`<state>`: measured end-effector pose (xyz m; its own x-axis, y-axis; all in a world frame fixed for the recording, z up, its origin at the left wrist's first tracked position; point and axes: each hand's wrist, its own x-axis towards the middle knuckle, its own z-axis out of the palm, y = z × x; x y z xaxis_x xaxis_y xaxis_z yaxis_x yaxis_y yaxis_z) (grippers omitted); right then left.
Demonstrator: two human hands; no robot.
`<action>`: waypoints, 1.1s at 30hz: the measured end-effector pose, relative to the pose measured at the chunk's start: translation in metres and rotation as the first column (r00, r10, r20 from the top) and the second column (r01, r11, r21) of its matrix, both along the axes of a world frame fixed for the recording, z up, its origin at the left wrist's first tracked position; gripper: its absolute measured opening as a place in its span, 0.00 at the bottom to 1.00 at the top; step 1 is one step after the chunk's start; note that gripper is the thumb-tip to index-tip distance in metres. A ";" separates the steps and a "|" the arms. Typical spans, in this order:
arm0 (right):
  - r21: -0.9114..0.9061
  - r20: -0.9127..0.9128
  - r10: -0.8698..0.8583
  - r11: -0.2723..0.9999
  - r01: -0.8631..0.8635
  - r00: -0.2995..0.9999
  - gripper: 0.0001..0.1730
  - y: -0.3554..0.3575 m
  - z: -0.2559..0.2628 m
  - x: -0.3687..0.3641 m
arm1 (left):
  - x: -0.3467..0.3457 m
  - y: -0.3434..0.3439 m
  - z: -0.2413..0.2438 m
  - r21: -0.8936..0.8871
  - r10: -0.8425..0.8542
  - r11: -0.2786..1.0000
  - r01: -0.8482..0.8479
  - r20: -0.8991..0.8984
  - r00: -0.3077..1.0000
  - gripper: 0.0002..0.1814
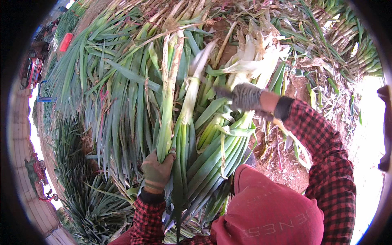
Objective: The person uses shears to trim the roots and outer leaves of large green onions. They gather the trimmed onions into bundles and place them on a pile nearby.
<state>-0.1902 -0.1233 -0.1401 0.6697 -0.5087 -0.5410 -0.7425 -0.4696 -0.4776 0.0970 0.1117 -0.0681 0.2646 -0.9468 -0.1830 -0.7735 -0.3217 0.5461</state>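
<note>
My left hand (158,171), in a brown-green knit glove, is closed around the leafy part of a large green onion (167,128). Dry, brownish outer leaves run up toward its root end. Right beside it lies another stalk (189,101) with a pale, stripped-looking shank, its upper end blurred. My right hand (245,97), in a grey glove, is over the neighbouring onions; its fingers are smeared by motion, so whether they grip anything is unclear. Below that hand a bundle of onions (217,165) spreads its green leaves toward me, with white shanks (260,65) beyond.
Unpeeled onions (122,92) lie heaped to the left, with darker leaves (82,183) nearer me. Peeled-off husks (330,101) litter the reddish soil at right. More onions (358,46) are piled at far right. A red hat (272,211) bearing writing fills the lower edge. Red vehicles (32,73) stand far left.
</note>
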 end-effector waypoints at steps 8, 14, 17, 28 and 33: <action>0.111 0.177 -0.243 0.968 0.226 0.954 0.19 0.021 0.012 -0.004 | 0.027 -0.027 -0.020 0.142 0.027 0.990 -0.006 -0.143 0.989 0.20; 0.205 0.242 -0.087 0.978 0.037 0.966 0.17 0.088 0.035 0.038 | 0.039 -0.031 -0.045 0.156 0.109 0.987 -0.046 -0.428 0.897 0.19; 0.226 0.044 -0.305 0.931 0.288 0.951 0.21 0.028 0.012 0.041 | 0.049 -0.028 -0.056 0.155 0.034 0.987 0.031 -0.397 0.917 0.18; 0.202 0.128 -0.474 0.873 0.445 0.871 0.22 -0.034 0.004 0.047 | 0.048 -0.024 -0.063 0.111 0.093 0.993 -0.042 -0.513 0.853 0.12; 0.262 0.077 -0.619 0.769 0.583 0.782 0.18 -0.067 -0.003 0.046 | 0.057 -0.024 -0.074 0.021 -0.084 0.995 0.102 -0.429 0.899 0.10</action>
<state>-0.1444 -0.1903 -0.1427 0.3466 -0.7193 -0.6020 -0.7487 0.1746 -0.6396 0.1542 0.0881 -0.1425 0.0632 -0.9523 -0.2987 -0.4964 -0.2897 0.8184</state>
